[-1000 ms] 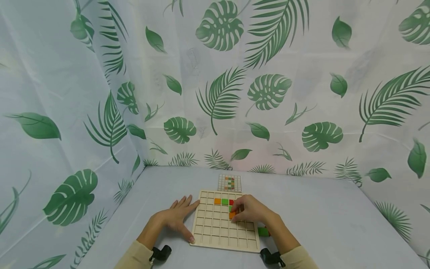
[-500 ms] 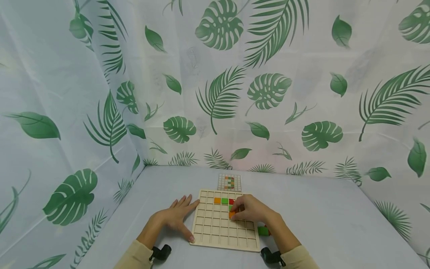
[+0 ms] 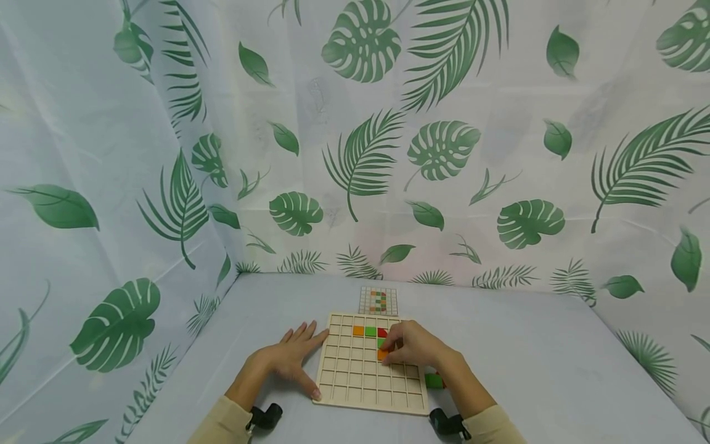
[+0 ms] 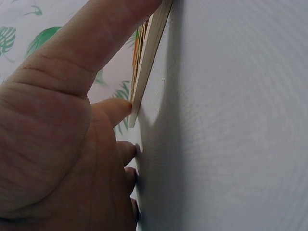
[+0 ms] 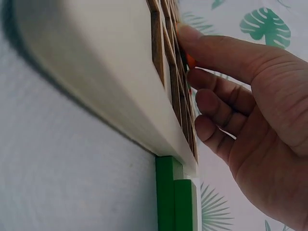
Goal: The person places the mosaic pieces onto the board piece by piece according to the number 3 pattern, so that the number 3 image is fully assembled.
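Observation:
A pale wooden grid board lies on the table in front of me. Its upper rows hold an orange tile, a green tile and a red tile, with another green tile below the red one. Just under that, my right hand pinches an orange square tile between thumb and index finger, down at the grid. In the right wrist view the other fingers curl loosely. My left hand is spread along the board's left edge, thumb at the near corner and index fingertip higher up.
Beyond the board's far edge lies a small card printed with a coloured grid pattern. Green blocks lie against the board's right side, partly under my right forearm. A leaf-patterned cloth walls off the back and left.

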Motion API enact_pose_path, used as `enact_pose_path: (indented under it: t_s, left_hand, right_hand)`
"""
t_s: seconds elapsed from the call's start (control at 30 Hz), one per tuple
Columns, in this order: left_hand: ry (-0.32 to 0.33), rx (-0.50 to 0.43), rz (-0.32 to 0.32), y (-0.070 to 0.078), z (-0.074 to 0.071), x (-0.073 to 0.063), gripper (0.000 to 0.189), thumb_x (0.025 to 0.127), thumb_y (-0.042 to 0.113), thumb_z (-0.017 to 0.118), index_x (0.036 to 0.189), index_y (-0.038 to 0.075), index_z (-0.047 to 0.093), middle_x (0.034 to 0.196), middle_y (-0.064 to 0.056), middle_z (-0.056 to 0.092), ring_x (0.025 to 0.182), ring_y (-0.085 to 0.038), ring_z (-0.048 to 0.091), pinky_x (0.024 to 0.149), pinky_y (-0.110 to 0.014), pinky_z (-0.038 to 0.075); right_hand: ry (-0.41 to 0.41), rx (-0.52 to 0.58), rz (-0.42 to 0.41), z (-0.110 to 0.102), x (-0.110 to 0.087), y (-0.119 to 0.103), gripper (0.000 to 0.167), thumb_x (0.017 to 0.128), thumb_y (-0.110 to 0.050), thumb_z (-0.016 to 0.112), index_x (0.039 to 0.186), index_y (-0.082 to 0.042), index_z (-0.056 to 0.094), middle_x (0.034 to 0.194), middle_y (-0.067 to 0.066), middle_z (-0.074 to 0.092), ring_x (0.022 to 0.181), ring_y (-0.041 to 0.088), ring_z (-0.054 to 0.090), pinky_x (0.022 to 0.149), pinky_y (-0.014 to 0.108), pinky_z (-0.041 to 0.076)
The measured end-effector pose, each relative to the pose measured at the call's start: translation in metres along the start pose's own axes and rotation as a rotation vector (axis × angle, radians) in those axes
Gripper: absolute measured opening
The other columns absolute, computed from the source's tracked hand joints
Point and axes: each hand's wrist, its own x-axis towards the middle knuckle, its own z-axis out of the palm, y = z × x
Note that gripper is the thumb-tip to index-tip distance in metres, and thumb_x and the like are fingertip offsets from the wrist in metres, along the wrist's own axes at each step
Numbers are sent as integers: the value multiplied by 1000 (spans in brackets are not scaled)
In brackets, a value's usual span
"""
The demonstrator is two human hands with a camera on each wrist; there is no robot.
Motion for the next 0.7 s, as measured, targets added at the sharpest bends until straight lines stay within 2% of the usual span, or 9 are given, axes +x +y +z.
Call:
enact_pose_path:
  t_s: [0.7]
  left_hand:
    - [-6,1,2,-1,0,1,135,66,66,90,169,20,17,175,-21,3,162,-42,-1,128,-64,4]
  right_hand:
    - [-1,-16,-9,1,3,1,14,80,-20,92,90,-15,84,85,-7,69,79,13,56,66,23,49]
